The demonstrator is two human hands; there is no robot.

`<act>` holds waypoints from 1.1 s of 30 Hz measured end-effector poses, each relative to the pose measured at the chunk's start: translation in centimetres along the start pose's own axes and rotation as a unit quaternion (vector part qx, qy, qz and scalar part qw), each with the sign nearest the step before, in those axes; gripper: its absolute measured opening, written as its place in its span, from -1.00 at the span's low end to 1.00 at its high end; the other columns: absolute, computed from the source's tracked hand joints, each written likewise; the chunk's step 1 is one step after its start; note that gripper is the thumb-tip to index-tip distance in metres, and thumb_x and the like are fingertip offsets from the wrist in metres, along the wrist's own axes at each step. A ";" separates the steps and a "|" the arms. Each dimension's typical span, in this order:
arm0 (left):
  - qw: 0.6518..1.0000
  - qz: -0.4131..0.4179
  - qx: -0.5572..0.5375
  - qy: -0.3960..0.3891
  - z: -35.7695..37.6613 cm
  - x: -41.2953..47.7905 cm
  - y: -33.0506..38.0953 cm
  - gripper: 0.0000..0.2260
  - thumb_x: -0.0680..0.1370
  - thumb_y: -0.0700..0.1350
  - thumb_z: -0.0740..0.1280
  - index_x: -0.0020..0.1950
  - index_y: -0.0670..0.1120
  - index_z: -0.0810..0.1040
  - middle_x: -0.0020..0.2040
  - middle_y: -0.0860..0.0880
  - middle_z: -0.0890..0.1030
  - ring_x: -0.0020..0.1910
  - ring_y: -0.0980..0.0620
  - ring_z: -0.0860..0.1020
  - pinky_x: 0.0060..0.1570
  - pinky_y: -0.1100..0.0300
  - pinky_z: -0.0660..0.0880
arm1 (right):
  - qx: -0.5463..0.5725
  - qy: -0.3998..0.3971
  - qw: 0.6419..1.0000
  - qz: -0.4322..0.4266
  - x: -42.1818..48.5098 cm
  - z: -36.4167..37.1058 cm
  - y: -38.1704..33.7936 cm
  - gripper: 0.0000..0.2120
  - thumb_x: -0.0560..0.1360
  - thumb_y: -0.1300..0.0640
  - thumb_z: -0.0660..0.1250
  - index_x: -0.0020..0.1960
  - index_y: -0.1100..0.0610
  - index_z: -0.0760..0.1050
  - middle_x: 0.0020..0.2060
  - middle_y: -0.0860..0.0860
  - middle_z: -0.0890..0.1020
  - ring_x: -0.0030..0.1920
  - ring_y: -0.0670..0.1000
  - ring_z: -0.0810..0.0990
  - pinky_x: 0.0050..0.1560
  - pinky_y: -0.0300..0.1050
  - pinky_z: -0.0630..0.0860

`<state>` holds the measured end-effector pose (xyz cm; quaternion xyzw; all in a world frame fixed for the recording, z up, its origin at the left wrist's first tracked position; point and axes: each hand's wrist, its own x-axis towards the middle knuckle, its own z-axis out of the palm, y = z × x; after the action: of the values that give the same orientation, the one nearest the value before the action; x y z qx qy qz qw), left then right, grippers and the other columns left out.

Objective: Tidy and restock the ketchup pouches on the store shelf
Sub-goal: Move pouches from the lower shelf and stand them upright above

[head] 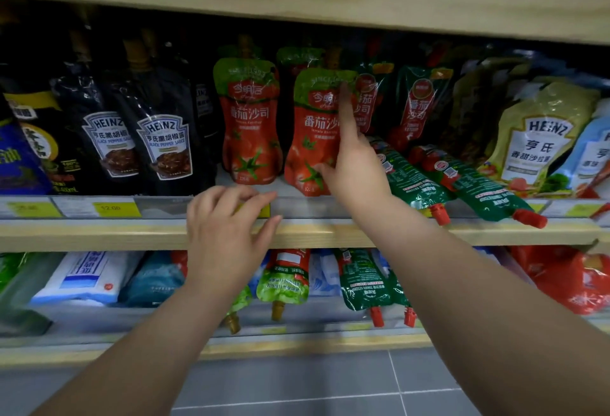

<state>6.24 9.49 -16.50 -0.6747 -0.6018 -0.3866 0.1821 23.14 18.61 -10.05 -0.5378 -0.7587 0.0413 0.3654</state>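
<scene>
**Ketchup row: right hand on front pouch, left hand at shelf lip**

The right hand point(355, 168) holds the front right ketchup pouch point(312, 138), thumb low on its face, index finger running up its right edge; the pouch stands upright at the near edge of the middle shelf point(330, 234). A second upright ketchup pouch point(251, 125) stands just left, with a narrow gap between them. The left hand point(224, 231) hovers over the shelf's front lip, fingers loosely spread, holding nothing. Right of the held pouch, two green-and-red pouches point(462, 184) lie flat, red caps overhanging the lip. Black pepper sauce pouches point(165, 145) crowd the left. Bare shelf shows in front of the left ketchup pouch.
</scene>
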 end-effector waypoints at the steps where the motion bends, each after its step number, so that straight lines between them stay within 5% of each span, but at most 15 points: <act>1: 1.000 0.004 -0.002 0.003 0.1 -0.1 0.0 -0.73 0.45 0.06 0.40 0.11 0.00 0.63 -0.01 -0.01 0.61 0.05 -0.14 0.47 0.11 -0.05 0.31 | -0.011 -0.005 1.000 0.003 0.4 0.1 -0.1 0.04 0.43 0.19 0.44 0.48 -0.16 -0.34 0.00 0.22 0.52 -0.25 0.14 0.57 -0.26 -0.01 0.54; 7: 1.000 0.010 0.002 0.006 0.3 -0.3 -0.2 -0.71 0.46 0.05 0.41 0.14 0.00 0.62 0.01 -0.01 0.60 0.05 -0.14 0.47 0.13 -0.09 0.33 | -0.035 -0.026 0.999 0.027 2.1 0.7 -0.3 0.01 0.46 0.23 0.40 0.48 -0.11 -0.36 0.03 0.25 0.50 -0.34 0.06 0.44 -0.31 -0.11 0.39; 15: 1.000 0.007 0.002 0.002 0.4 -0.3 0.0 -0.71 0.46 0.04 0.41 0.15 0.00 0.62 0.02 -0.02 0.61 0.05 -0.16 0.49 0.14 -0.09 0.34 | -0.050 -0.035 0.998 0.034 2.8 1.2 -0.2 -0.08 0.50 0.24 0.31 0.50 -0.09 -0.33 0.11 0.26 0.49 -0.13 0.22 0.58 -0.21 -0.02 0.47; 23: 1.000 -0.013 0.004 -0.018 0.1 -0.1 1.1 -0.70 0.47 0.05 0.38 0.15 -0.03 0.59 0.05 -0.04 0.60 0.10 -0.17 0.44 0.15 -0.10 0.31 | -0.111 -0.030 0.993 -0.040 -2.7 -4.2 2.2 -0.31 0.45 -0.21 0.31 0.44 0.12 0.23 0.29 0.15 0.44 0.25 0.20 0.40 0.22 0.13 0.38; 27: 0.999 0.011 -0.026 -0.027 0.5 0.6 3.4 -0.69 0.48 0.05 0.37 0.16 -0.06 0.59 0.09 -0.05 0.60 0.11 -0.17 0.48 0.17 -0.09 0.34 | -0.197 -0.110 0.974 -0.007 -5.2 -7.9 4.9 -0.19 0.34 -0.36 0.32 0.43 0.07 0.27 0.34 0.09 0.40 0.30 0.17 0.33 0.32 0.11 0.28; 30: 0.997 0.030 -0.069 -0.035 1.2 1.4 5.9 -0.67 0.48 0.05 0.37 0.20 -0.05 0.58 0.11 -0.05 0.59 0.13 -0.17 0.48 0.19 -0.05 0.34 | -0.237 -0.161 0.958 -0.002 -6.5 -9.2 6.6 -0.19 0.34 -0.13 0.48 0.46 0.04 0.20 0.39 0.11 0.32 0.35 0.18 0.24 0.37 0.07 0.20; 33: 0.992 0.035 -0.111 -0.050 1.8 2.0 8.0 -0.65 0.48 0.05 0.37 0.23 -0.04 0.56 0.16 -0.03 0.58 0.16 -0.13 0.46 0.23 0.00 0.31 | -0.241 -0.150 0.958 -0.026 -7.2 -9.7 7.6 -0.34 0.39 0.33 0.38 0.44 0.10 0.26 0.40 0.13 0.32 0.35 0.16 0.28 0.32 0.00 0.25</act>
<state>14.33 10.47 -14.38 -0.7300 -0.5395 -0.4102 0.0886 36.01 12.48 -10.07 -0.5773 -0.8062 -0.0720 0.1075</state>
